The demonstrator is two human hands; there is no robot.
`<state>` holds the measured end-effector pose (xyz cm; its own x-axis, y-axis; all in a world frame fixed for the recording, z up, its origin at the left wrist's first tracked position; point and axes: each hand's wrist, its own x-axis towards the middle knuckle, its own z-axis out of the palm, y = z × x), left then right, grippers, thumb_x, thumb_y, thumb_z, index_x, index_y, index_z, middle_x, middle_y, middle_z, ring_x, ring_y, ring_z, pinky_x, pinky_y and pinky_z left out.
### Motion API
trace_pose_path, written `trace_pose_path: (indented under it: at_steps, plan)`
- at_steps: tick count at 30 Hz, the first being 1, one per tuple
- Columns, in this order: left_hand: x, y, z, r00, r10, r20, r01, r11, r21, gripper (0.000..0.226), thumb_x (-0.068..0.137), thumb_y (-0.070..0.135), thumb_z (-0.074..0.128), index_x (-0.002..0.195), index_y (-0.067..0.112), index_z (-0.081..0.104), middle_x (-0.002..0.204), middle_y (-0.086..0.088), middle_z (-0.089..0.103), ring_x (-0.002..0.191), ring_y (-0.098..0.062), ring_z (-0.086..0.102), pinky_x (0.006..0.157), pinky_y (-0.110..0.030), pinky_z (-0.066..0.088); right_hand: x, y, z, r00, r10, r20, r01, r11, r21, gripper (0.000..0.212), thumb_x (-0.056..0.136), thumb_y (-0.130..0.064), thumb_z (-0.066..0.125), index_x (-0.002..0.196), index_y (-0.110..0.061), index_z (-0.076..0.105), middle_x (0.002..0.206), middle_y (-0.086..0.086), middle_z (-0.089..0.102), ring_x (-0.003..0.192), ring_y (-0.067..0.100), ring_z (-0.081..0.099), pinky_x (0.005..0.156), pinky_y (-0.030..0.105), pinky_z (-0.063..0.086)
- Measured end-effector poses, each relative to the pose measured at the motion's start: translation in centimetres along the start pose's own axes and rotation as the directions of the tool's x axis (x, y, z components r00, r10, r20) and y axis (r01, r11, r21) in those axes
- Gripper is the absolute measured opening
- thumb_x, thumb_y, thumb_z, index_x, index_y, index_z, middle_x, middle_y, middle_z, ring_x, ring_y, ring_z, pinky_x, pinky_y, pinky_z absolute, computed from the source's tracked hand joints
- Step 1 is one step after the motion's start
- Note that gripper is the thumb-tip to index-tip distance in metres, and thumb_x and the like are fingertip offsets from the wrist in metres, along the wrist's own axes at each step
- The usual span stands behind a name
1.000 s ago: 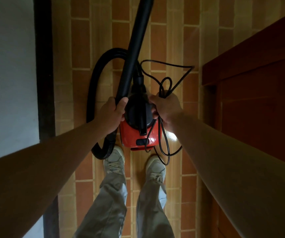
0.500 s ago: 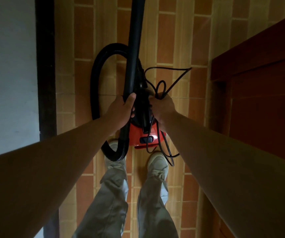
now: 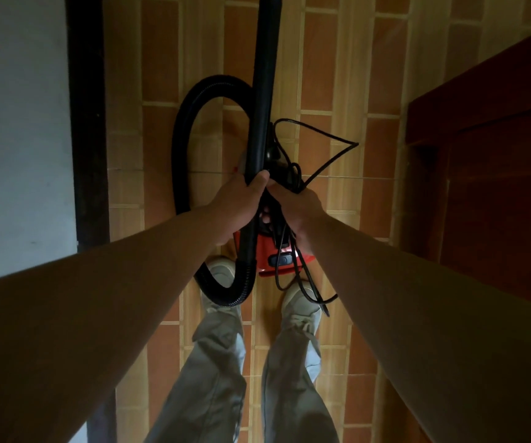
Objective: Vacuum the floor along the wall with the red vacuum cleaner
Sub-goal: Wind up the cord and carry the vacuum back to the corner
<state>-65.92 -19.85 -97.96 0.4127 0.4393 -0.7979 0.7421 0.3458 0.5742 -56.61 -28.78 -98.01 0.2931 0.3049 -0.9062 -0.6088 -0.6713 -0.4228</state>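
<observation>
- Both hands meet just over the red vacuum cleaner (image 3: 278, 255), which is in front of the person's shoes (image 3: 302, 302).
- Left hand (image 3: 240, 204): grip closed round the black wand (image 3: 264, 91).
- Right hand (image 3: 301, 203): grip curled round the bunched black cord (image 3: 332, 155).
- Black hose (image 3: 187, 139) loops between the vacuum cleaner and the white wall (image 3: 17, 123).

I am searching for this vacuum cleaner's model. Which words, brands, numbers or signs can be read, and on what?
No text can be read.
The red vacuum cleaner shows only a dark oval patch, too dim to tell whether it carries letters.
The black tube, hose and power cord show no marks.
</observation>
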Motion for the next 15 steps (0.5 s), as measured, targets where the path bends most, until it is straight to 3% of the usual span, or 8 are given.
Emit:
trace_pose_path:
  at_steps: [3, 5, 9, 12, 15]
  plan:
    - [-0.3, 0.3, 0.2, 1.000, -0.012, -0.007, 0.012, 1.000, -0.008, 0.023, 0.107, 0.044, 0.040, 0.106, 0.024, 0.049, 0.078, 0.001, 0.060, 0.055, -0.002, 0.061, 0.044, -0.012, 0.047, 0.5, 0.0, 0.1, 0.999, 0.029, 0.029, -0.029, 0.999, -0.015, 0.038, 0.100, -0.044, 0.062, 0.106, -0.008, 0.073, 0.075, 0.010, 0.069, 0.069, 0.024, 0.064, 0.076, 0.039, 0.058]
    - [-0.6, 0.3, 0.1, 1.000, 0.001, -0.012, -0.001, 1.000, -0.015, 0.025, 0.108, 0.042, 0.041, 0.098, 0.023, 0.052, 0.073, -0.001, 0.060, 0.043, 0.003, 0.058, 0.040, -0.009, 0.044, 0.6, 0.0, 0.3, 0.998, 0.047, 0.052, -0.045, 0.998, -0.046, 0.043, 0.101, -0.050, 0.057, 0.111, -0.011, 0.073, 0.077, 0.009, 0.070, 0.068, 0.023, 0.065, 0.074, 0.038, 0.059]
    - [-1.1, 0.1, 0.2, 1.000, 0.011, 0.007, -0.011, 1.000, -0.004, 0.039, 0.105, 0.049, 0.042, 0.113, 0.015, 0.060, 0.076, -0.007, 0.069, 0.058, -0.011, 0.065, 0.051, -0.017, 0.050, 0.0, -0.2, 0.6, 0.999, 0.031, 0.021, -0.028, 0.992, -0.125, 0.043, 0.106, -0.045, 0.048, 0.114, -0.009, 0.071, 0.069, 0.006, 0.065, 0.059, 0.018, 0.059, 0.054, 0.028, 0.049]
    - [-2.4, 0.4, 0.6, 1.000, 0.019, 0.006, -0.019, 1.000, 0.009, 0.041, 0.105, 0.050, 0.042, 0.096, 0.015, 0.062, 0.076, -0.008, 0.068, 0.066, -0.018, 0.066, 0.065, -0.029, 0.052, -1.2, -0.4, 0.1, 1.000, 0.006, -0.005, -0.007, 0.988, -0.156, 0.044, 0.107, -0.041, 0.048, 0.114, -0.003, 0.069, 0.075, 0.010, 0.066, 0.059, 0.020, 0.060, 0.051, 0.027, 0.046]
    - [-4.4, 1.5, 0.5, 1.000, 0.012, 0.003, -0.012, 1.000, 0.015, 0.050, 0.104, 0.054, 0.042, 0.087, 0.011, 0.061, 0.073, -0.008, 0.067, 0.065, -0.019, 0.066, 0.067, -0.030, 0.052, -3.8, -1.5, -0.6, 1.000, -0.009, 0.000, 0.008, 0.978, -0.210, 0.043, 0.107, -0.040, 0.047, 0.115, -0.003, 0.068, 0.079, 0.012, 0.067, 0.061, 0.022, 0.058, 0.047, 0.026, 0.042]
